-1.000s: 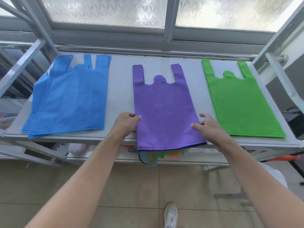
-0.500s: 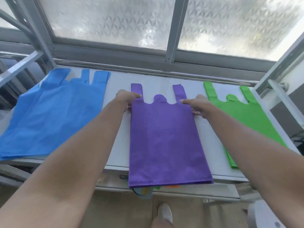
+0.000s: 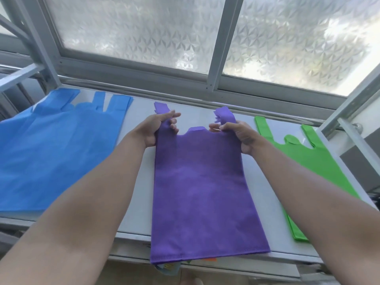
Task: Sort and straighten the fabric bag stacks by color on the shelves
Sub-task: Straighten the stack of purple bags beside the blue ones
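Left stack [image 3: 51,157], middle stack [image 3: 201,182], right stack [image 3: 320,167] on shelf [image 3: 141,116], window [image 3: 144,27] behind

Cannot follow the blue bag stack [image 3: 61,157] past the left picture edge, nor the near side of the green bag stack [image 3: 320,167] under the right forearm [image 3: 308,192]. Cannot see the lower parts of the two handles of the purple bag stack [image 3: 201,192], wrapped inside the left hand [image 3: 156,130] and the right hand [image 3: 240,136], nor count the layers in any stack. Cannot name the small coloured bits [image 3: 168,269] below the purple hem at the front edge of the shelf [image 3: 139,206], mostly covered.
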